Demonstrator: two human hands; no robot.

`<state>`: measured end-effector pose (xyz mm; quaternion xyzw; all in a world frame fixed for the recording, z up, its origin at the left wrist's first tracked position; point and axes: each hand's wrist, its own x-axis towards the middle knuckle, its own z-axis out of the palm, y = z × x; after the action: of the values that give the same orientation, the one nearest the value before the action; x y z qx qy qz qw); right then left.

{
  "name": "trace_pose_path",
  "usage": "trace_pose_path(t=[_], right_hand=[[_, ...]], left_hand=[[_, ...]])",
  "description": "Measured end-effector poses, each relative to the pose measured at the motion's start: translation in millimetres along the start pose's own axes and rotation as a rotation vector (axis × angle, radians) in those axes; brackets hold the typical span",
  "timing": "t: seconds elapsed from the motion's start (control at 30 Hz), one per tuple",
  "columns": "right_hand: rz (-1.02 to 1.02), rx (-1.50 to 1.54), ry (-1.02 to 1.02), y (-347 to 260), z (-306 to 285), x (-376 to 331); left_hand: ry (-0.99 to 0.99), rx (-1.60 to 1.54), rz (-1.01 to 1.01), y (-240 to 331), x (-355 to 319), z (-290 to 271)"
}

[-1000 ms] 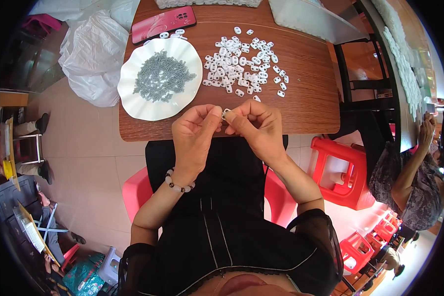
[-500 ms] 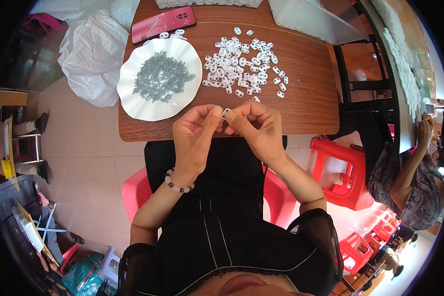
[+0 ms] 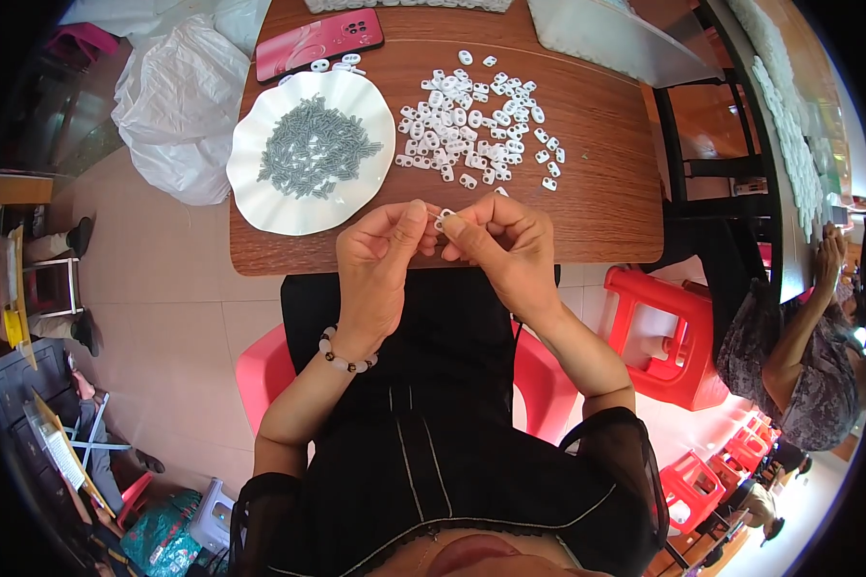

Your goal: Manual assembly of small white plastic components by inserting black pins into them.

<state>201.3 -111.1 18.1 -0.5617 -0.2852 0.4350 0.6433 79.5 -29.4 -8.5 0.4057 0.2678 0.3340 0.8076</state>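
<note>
- Pinching a white piece (image 3: 443, 219) in our right hand (image 3: 512, 252), thumb against forefinger, nearer us and right of the plate (image 3: 281, 213).
- Our left hand (image 3: 379, 258) sits beside it; can't tell if its fingertips clamp anything.
- If our pinch slips, we could drop it: it's small.
- If we bump the plate, its grey tubes (image 3: 308, 154) could scatter.
</note>
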Motion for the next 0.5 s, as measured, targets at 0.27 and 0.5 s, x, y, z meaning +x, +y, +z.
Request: trace_pose_path(t=[0.27,0.5], right_hand=[[-0.009,-0.057,-0.004,1.0,-0.8,-1.7],[-0.046,-0.047,0.015,7.3,2.2,-3.9]], left_hand=[[0.009,0.188,0.102,4.5,1.2,0.5],[0.002,0.297,0.206,6.7,0.4,3.9]])
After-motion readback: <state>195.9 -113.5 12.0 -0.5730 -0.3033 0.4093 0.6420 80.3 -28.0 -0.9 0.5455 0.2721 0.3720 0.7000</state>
